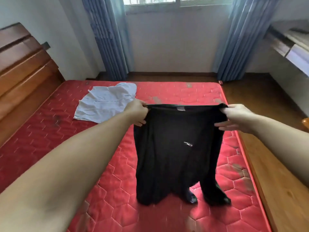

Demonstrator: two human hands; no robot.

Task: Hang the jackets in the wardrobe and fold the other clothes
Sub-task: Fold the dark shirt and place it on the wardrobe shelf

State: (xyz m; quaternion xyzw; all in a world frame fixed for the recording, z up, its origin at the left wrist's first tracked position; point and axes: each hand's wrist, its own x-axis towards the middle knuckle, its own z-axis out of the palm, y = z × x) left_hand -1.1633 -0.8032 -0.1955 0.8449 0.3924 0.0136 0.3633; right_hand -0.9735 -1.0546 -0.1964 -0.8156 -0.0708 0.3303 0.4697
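A black garment with a small white logo hangs in the air over the red mattress, its lower ends touching the quilted surface. My left hand grips its top left corner. My right hand pinches the top right corner, fingers stretched along the cloth. The top edge is pulled taut between both hands, with a small label showing at its middle. A pale blue-white garment lies crumpled on the mattress to the far left, apart from both hands.
A wooden headboard runs along the left side. Blue curtains flank a window at the far wall. Wooden bed frame and brown floor lie to the right, with a shelf unit at the upper right.
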